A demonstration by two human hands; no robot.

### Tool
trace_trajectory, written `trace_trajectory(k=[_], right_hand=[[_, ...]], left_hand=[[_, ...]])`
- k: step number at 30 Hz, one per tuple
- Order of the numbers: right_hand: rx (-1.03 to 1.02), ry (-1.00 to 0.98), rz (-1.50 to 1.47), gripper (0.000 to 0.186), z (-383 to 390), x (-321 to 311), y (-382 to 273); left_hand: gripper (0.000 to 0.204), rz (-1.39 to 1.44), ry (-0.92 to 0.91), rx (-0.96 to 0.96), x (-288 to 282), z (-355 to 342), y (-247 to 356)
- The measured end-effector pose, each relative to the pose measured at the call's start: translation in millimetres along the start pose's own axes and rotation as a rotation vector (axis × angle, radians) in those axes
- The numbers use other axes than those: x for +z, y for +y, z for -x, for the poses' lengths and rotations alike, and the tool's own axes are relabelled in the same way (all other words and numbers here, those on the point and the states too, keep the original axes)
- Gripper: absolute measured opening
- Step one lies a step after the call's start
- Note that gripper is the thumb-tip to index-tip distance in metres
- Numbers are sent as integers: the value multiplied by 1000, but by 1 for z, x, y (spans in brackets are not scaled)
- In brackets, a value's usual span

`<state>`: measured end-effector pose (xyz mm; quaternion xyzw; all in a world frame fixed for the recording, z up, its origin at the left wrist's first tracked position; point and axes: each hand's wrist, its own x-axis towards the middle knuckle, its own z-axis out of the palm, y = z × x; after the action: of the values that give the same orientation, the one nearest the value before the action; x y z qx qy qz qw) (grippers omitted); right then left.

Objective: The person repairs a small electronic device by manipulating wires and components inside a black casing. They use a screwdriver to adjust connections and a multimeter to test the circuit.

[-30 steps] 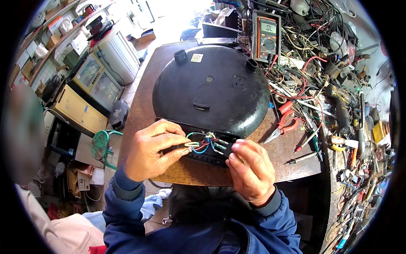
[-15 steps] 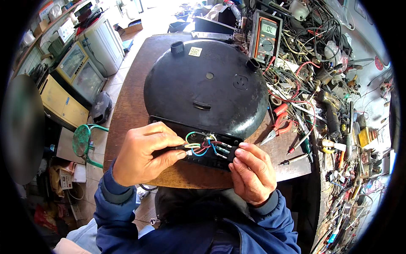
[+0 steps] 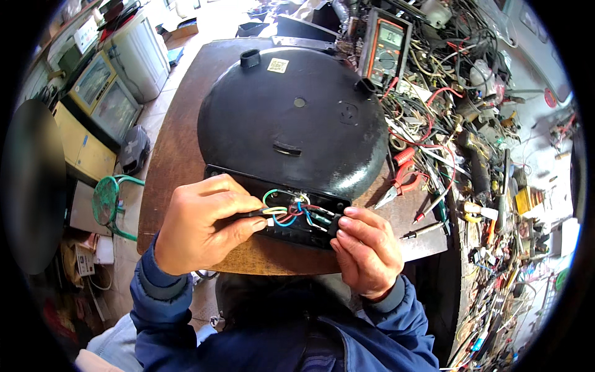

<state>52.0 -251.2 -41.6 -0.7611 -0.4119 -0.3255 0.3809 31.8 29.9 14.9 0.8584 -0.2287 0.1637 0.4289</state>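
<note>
A round black appliance point(image 3: 248, 111) lies underside up on the wooden table. In the shallow black box at its near edge is a tangle of coloured wires point(image 3: 287, 218). My left hand point(image 3: 207, 226) pinches a black cable point(image 3: 251, 214) between thumb and fingers, and yellow, white, blue and green wires spread from its end. In the fingertips of my right hand point(image 3: 372, 248) is a small black connector block point(image 3: 334, 225) with sleeved wire ends running into its left side. Both hands are closed, just above the box.
Right of the appliance lie red-handled pliers point(image 3: 396, 186) and red and black test probes point(image 3: 427, 214). A multimeter point(image 3: 385, 48) stands behind them, among heaped wires and tools along the right side. A green stool point(image 3: 106, 201) stands on the floor at left.
The whole view has shifted, so the appliance and table appear slightly further left and higher. Both hands keep their holds on the cable and the connector block.
</note>
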Motion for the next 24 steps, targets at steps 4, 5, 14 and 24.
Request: trace_trajectory(k=[4, 5, 14, 24], right_hand=[[9, -103, 49, 31, -9, -11, -4], [2, -123, 96, 32, -10, -13, -6], [-4, -98, 151, 45, -6, -5, -3], [-10, -93, 167, 39, 13, -1, 2]], left_hand=[[17, -17, 6, -1, -1, 1, 0], [18, -24, 8, -15, -1, 0, 1], [18, -24, 25, 5, -5, -3, 1], [20, -25, 25, -23, 0, 4, 1]])
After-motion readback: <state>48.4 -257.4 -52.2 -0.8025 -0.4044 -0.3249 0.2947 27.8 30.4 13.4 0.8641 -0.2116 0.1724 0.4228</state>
